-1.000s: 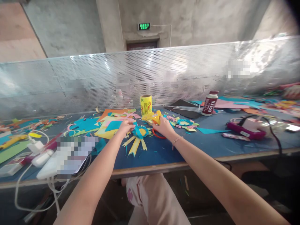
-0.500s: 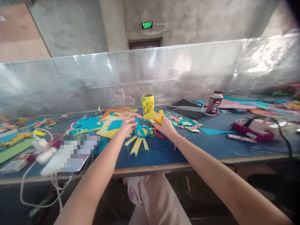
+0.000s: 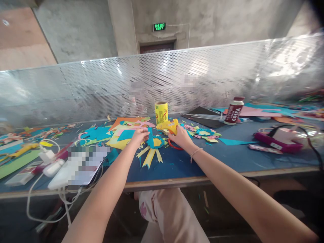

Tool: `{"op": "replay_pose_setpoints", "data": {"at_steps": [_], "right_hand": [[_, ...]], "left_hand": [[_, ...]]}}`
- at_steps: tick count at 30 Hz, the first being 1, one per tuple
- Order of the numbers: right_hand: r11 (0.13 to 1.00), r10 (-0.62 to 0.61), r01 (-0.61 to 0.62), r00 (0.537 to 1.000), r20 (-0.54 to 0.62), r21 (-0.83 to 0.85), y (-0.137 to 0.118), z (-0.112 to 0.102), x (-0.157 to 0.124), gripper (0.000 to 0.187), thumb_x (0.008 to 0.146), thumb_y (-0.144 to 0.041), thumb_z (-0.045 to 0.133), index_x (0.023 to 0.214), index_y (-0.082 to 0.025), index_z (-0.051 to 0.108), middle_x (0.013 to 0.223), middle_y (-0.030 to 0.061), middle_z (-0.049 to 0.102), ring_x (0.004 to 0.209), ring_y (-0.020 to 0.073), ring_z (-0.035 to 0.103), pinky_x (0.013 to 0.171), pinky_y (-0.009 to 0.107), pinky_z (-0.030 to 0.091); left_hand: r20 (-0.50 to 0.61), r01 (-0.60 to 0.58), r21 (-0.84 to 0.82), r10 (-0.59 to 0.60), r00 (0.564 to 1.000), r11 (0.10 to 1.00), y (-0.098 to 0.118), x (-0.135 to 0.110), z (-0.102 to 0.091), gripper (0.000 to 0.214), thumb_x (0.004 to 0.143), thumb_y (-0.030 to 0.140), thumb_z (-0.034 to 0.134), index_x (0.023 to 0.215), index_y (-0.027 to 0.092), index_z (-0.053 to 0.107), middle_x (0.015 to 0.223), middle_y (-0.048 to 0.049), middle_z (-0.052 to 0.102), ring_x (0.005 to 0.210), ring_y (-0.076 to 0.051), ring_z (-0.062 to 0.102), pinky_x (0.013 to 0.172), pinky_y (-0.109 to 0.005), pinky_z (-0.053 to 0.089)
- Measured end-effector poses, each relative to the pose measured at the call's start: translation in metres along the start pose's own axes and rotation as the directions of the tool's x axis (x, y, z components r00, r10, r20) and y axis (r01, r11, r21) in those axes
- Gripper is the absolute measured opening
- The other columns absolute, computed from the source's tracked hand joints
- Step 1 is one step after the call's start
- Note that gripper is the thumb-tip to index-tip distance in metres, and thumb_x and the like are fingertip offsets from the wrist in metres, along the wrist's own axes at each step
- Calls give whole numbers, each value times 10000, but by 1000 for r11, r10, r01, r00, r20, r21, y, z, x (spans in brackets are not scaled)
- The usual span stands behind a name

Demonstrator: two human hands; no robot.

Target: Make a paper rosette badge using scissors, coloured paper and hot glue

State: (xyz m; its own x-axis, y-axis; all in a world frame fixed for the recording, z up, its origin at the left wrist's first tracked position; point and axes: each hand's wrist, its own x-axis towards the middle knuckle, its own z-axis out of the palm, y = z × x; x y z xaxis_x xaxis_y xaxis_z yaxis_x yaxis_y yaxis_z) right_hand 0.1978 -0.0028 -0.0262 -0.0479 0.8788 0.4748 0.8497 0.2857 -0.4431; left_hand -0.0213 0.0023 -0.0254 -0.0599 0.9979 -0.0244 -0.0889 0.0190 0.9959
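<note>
A blue and yellow paper rosette [image 3: 153, 144] with yellow ribbon tails lies on the blue table [image 3: 227, 158]. My left hand [image 3: 138, 136] is closed in a pinch on a blue paper strip at the rosette's left edge. My right hand [image 3: 180, 137] grips a yellow glue gun [image 3: 167, 126], whose nozzle points left toward the rosette's top. A red ring, partly hidden, lies under my right wrist.
A yellow roll [image 3: 161, 113] stands behind the glue gun. Coloured paper scraps [image 3: 118, 133] cover the table's left and middle. A dark bottle [image 3: 234, 111] and a second paper flower [image 3: 204, 133] sit right. Chargers and white cables [image 3: 50, 165] lie left; a perforated metal screen [image 3: 101, 87] backs the table.
My head has turned slightly left, so everything sits a little further right in the picture. Both hands stay at the rosette in the same grips.
</note>
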Motion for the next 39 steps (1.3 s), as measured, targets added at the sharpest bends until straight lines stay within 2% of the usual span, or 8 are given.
{"op": "replay_pose_setpoints", "data": {"at_steps": [4, 8, 16, 22, 31, 39], "right_hand": [[1000, -8, 8, 1000, 19, 2, -2, -3, -1, 258, 790, -413, 519, 888, -177, 487, 895, 120, 623, 882, 250, 592, 693, 295, 427], [1000, -13, 13, 1000, 17, -21, -3, -3, -1, 265, 796, -419, 517, 888, -172, 489, 893, 123, 620, 872, 246, 591, 689, 292, 421], [998, -14, 16, 1000, 24, -63, -5, -5, -2, 267, 795, -405, 528, 879, -153, 504, 866, 120, 612, 838, 238, 585, 647, 279, 400], [999, -23, 24, 999, 28, -26, -2, -5, -1, 253, 783, -399, 532, 859, -159, 507, 852, 111, 603, 802, 221, 578, 626, 274, 395], [997, -35, 37, 999, 27, -61, -3, -5, 0, 241, 797, -391, 532, 844, -157, 499, 844, 107, 606, 754, 204, 578, 599, 263, 376], [996, -59, 61, 998, 30, -61, -3, -1, 0, 230, 827, -367, 535, 879, -145, 504, 804, 108, 628, 751, 202, 592, 591, 256, 365]], "left_hand": [[29, -38, -5, 38, 999, 999, -1, -1, 1, 160, 653, 117, 708, 801, 116, 647, 724, -65, 660, 608, -124, 609, 637, -268, 470], [-13, -39, -13, 39, 999, 999, -1, -1, 2, 65, 679, 77, 666, 726, 102, 628, 649, -53, 635, 575, -124, 589, 634, -279, 474], [-60, -50, 3, 50, 997, 999, 0, 0, 3, 166, 590, 117, 748, 680, 124, 609, 523, 10, 557, 475, -92, 535, 525, -230, 456], [-40, -70, 31, 71, 997, 997, 1, -3, 4, 68, 638, 86, 676, 671, 118, 626, 531, -3, 577, 471, -90, 536, 530, -224, 468], [-28, -101, 52, 103, 994, 993, 1, -3, 5, 129, 574, 116, 739, 584, 124, 610, 490, 6, 544, 460, -87, 509, 519, -225, 451], [27, -119, 73, 117, 993, 990, 1, -8, 8, 156, 631, 125, 692, 564, 120, 552, 500, 12, 515, 490, -79, 483, 534, -222, 423]]}}
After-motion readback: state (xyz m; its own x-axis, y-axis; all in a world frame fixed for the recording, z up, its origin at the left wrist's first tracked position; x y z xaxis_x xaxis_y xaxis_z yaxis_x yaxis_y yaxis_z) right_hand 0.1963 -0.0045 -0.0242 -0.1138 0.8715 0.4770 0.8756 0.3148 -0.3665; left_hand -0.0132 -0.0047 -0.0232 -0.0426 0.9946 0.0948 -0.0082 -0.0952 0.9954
